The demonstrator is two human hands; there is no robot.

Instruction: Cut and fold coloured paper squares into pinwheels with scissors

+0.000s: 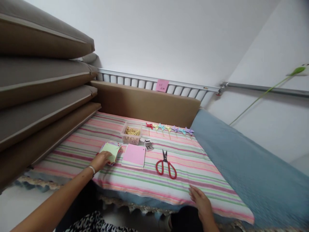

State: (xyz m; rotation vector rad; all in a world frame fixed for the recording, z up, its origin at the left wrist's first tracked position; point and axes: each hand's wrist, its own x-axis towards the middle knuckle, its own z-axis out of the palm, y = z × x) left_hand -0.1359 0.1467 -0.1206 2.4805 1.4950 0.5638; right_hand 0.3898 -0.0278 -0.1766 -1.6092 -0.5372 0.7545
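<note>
My left hand (pixel 101 160) is at the near-left corner of a stack of square coloured papers (pixel 111 151) with light green on top, its fingers closed over the edge; the thumb is hard to see. To the right of that stack lies a pile of pink paper squares (pixel 134 155). Red-handled scissors (pixel 166 164) rest on the striped cloth, blades pointing away from me. My right hand (pixel 200 199) hovers near the cloth's front edge, fingers stretched out, holding nothing.
A clear plastic box (pixel 131 132) holds several thin wooden sticks. Beside it sits a small open case (pixel 148 145). Several paper pinwheels (pixel 169 129) on sticks lie in a row at the back. Stacked brown cushions (pixel 45 71) rise at the left; a radiator (pixel 135 80) stands behind.
</note>
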